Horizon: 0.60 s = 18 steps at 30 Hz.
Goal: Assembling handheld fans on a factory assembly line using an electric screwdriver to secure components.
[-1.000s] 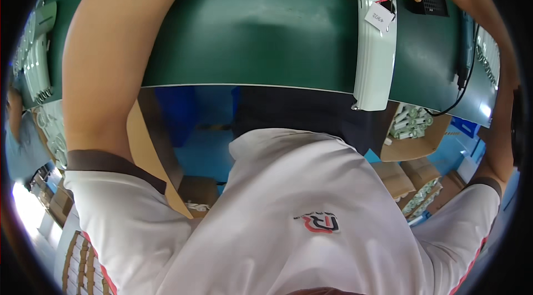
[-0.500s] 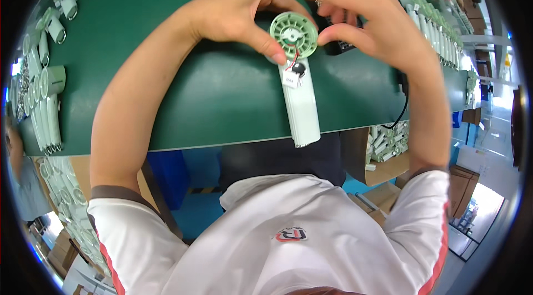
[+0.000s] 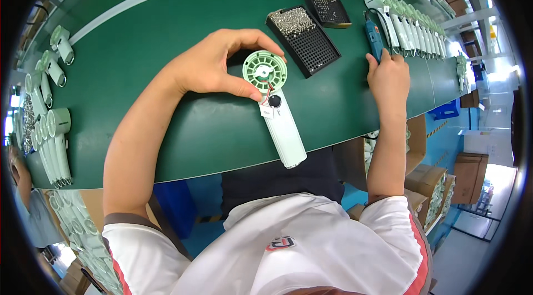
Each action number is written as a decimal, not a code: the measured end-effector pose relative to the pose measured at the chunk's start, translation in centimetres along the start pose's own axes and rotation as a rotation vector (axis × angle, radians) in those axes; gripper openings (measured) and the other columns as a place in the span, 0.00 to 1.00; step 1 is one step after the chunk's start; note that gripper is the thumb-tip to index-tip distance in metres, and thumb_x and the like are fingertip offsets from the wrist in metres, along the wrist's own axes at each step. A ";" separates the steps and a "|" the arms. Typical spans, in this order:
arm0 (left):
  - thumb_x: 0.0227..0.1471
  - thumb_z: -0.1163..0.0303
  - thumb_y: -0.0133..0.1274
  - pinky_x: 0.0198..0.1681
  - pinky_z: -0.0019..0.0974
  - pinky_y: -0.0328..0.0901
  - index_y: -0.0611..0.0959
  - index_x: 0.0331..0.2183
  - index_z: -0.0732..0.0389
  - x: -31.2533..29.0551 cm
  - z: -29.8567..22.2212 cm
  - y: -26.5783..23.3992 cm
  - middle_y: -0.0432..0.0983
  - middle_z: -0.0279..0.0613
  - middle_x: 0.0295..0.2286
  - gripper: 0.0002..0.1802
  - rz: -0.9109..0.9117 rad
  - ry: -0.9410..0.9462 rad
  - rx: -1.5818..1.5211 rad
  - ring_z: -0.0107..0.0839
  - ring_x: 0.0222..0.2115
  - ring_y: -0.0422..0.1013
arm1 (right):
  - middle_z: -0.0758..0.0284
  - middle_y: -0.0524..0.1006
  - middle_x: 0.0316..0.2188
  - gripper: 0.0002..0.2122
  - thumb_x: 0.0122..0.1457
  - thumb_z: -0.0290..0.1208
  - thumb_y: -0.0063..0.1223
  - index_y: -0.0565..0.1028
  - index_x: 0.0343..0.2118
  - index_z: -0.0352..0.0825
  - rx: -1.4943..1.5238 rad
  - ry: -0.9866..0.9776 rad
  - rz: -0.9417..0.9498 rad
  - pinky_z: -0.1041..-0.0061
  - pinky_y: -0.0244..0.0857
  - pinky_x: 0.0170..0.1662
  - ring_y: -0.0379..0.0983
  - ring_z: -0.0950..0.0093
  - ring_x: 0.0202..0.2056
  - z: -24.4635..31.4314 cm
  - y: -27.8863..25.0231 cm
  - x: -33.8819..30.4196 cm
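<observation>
My left hand is wrapped round the round head of a pale green handheld fan. The thumb and fingers grip opposite sides of the slotted round housing. Thin red and dark wires, a small white tag and a dark round button show near the neck, and the white handle slants down past the table's front edge. At the right, my right hand closes on the rear end of a blue electric screwdriver, which points away from me. Its fingertips are partly hidden by the back of the hand.
A black perforated tray of small screws lies ahead on the green table, with a second screw tray behind it. Rows of fans line the right side. More fans stand at the left.
My right hand has left the fan head and moved right onto the screwdriver. My left hand still holds the fan, now lower and slightly further left in view.
</observation>
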<state>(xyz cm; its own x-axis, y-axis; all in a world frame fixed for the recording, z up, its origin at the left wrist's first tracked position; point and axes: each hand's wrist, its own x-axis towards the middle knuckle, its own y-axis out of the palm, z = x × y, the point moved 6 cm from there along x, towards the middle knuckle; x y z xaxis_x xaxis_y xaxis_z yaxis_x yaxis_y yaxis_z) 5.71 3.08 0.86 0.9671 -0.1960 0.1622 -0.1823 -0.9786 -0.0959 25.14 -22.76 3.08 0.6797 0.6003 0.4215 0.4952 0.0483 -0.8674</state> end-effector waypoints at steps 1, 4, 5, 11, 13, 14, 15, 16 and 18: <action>0.37 0.75 0.75 0.57 0.35 0.67 0.80 0.50 0.63 0.0 0.0 0.1 0.80 0.38 0.45 0.35 -0.010 -0.003 0.011 0.29 0.48 0.75 | 0.53 0.80 0.33 0.18 0.61 0.40 0.61 0.80 0.45 0.27 0.003 0.005 -0.007 0.57 0.73 0.41 0.78 0.53 0.36 0.2 -0.2 0.2; 0.37 0.75 0.75 0.57 0.35 0.67 0.81 0.50 0.64 0.0 -0.2 0.3 0.81 0.38 0.45 0.35 -0.025 -0.004 0.022 0.28 0.47 0.75 | 0.50 0.81 0.33 0.22 0.62 0.44 0.59 0.78 0.49 0.28 -0.035 0.226 0.270 0.56 0.74 0.40 0.79 0.51 0.36 -0.7 1.0 0.4; 0.38 0.74 0.75 0.57 0.35 0.67 0.81 0.50 0.64 0.0 0.0 0.3 0.81 0.38 0.44 0.35 -0.024 -0.010 0.012 0.28 0.47 0.75 | 0.49 0.81 0.32 0.23 0.63 0.44 0.59 0.77 0.51 0.28 -0.018 0.210 0.259 0.55 0.74 0.39 0.80 0.50 0.35 -0.9 1.3 0.5; 0.39 0.74 0.75 0.55 0.34 0.68 0.81 0.51 0.64 -0.4 0.0 0.3 0.81 0.39 0.43 0.35 -0.049 0.035 0.065 0.27 0.46 0.75 | 0.52 0.80 0.27 0.24 0.63 0.42 0.60 0.76 0.54 0.27 0.283 0.232 0.214 0.60 0.75 0.36 0.81 0.61 0.29 -2.0 -0.9 0.0; 0.39 0.74 0.75 0.55 0.34 0.68 0.81 0.51 0.64 -0.1 0.2 0.4 0.81 0.39 0.43 0.35 -0.051 0.042 0.058 0.27 0.46 0.76 | 0.61 0.78 0.27 0.20 0.64 0.35 0.62 0.77 0.50 0.22 0.857 0.566 0.200 0.68 0.75 0.35 0.78 0.71 0.25 -3.4 -0.8 -1.0; 0.39 0.74 0.75 0.55 0.34 0.68 0.81 0.51 0.64 0.0 0.3 0.5 0.81 0.39 0.43 0.35 -0.042 0.053 0.051 0.27 0.46 0.76 | 0.61 0.78 0.27 0.20 0.64 0.35 0.62 0.77 0.50 0.22 0.858 0.566 0.207 0.68 0.75 0.35 0.78 0.71 0.25 -3.9 -0.5 -1.1; 0.39 0.73 0.75 0.56 0.34 0.68 0.81 0.51 0.65 0.0 0.3 0.5 0.81 0.39 0.43 0.35 -0.045 0.058 0.064 0.27 0.46 0.76 | 0.61 0.78 0.30 0.19 0.64 0.34 0.62 0.76 0.49 0.21 1.234 0.653 0.042 0.69 0.76 0.36 0.78 0.70 0.27 -4.9 -0.7 -1.2; 0.39 0.73 0.75 0.56 0.34 0.68 0.81 0.51 0.65 0.0 0.3 0.6 0.81 0.39 0.43 0.35 -0.041 0.051 0.063 0.27 0.46 0.76 | 0.60 0.78 0.33 0.19 0.63 0.33 0.63 0.76 0.47 0.19 1.605 0.737 -0.144 0.70 0.76 0.36 0.78 0.70 0.28 -5.0 -1.9 -1.1; 0.39 0.74 0.75 0.56 0.35 0.67 0.81 0.51 0.64 0.2 0.3 0.4 0.81 0.39 0.44 0.35 -0.046 0.047 0.057 0.28 0.46 0.76 | 0.62 0.76 0.33 0.20 0.63 0.33 0.62 0.74 0.48 0.19 1.694 0.766 -0.356 0.74 0.67 0.32 0.73 0.73 0.28 -3.8 -4.7 0.4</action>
<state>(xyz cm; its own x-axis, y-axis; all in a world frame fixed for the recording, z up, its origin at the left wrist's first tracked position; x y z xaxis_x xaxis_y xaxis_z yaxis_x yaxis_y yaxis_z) 5.85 2.65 0.55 0.9646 -0.1552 0.2131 -0.1263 -0.9816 -0.1432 25.16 -25.76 8.30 0.9769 -0.0262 0.2122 -0.0096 0.9861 0.1660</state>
